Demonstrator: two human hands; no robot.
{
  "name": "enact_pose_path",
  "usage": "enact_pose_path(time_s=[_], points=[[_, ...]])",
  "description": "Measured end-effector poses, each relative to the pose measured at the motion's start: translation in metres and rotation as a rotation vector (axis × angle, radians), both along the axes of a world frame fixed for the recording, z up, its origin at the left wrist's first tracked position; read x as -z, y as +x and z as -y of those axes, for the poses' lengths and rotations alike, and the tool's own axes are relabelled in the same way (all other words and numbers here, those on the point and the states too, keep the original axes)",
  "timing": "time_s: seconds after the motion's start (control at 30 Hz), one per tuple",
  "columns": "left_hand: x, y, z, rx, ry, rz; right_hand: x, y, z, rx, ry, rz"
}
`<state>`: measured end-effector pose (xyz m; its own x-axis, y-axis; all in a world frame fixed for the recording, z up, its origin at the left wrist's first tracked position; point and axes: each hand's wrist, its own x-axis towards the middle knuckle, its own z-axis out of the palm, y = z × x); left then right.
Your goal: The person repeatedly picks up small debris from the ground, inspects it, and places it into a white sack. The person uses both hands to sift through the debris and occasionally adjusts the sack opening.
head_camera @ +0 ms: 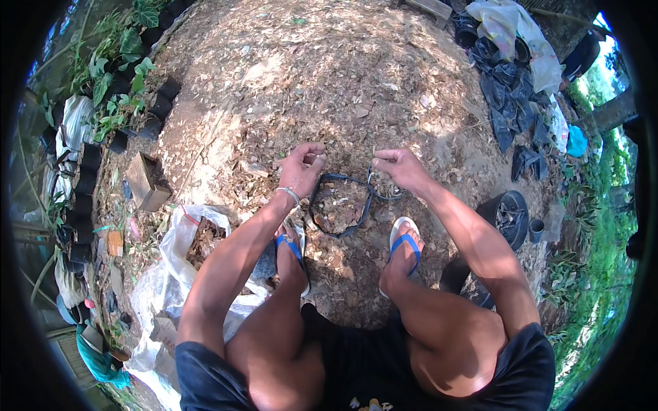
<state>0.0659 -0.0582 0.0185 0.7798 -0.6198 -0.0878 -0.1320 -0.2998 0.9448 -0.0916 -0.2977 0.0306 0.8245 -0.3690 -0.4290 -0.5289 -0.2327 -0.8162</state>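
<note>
My left hand [304,168] is raised above the ground with fingers curled and thumb and forefinger tips a little apart. Opposite it, my right hand [400,163] has thumb and forefinger brought close together. Whether either hand pinches something small cannot be made out. Just below and between them stands a black plastic grow bag [343,232], its mouth spread wide, with brown leaf litter [339,203] inside. Beside it, under my right hand, a second dark rim [388,197] forms a smaller loop, partly hidden by the hand.
Beside my left foot lies a clear plastic sack [172,246] holding dry leaves. A wooden block [146,182] sits farther left, before a row of black planting bags [87,190]. Rightward are a black bucket [519,218], a small cup [536,230] and crumpled black plastic [509,97]. Another person [581,56] is partly visible.
</note>
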Motion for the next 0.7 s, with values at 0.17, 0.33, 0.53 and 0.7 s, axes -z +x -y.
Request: enact_pose_path(time_s=[0.17, 0.33, 0.53, 0.7], points=[[-0.023, -0.02, 0.021, 0.052, -0.077, -0.269, -0.025, 0.012, -0.027, 0.015, 0.129, 0.173], [-0.023, -0.024, 0.028, 0.055, -0.165, -0.34, -0.033, 0.02, -0.04, -0.057, 0.019, 0.275], [-0.017, -0.02, 0.022, 0.071, -0.18, -0.37, -0.054, 0.023, -0.044, -0.12, -0.208, 0.21], [-0.015, -0.017, 0.015, 0.201, -0.078, -0.288, -0.054, 0.022, -0.047, -0.184, -0.208, 0.255]])
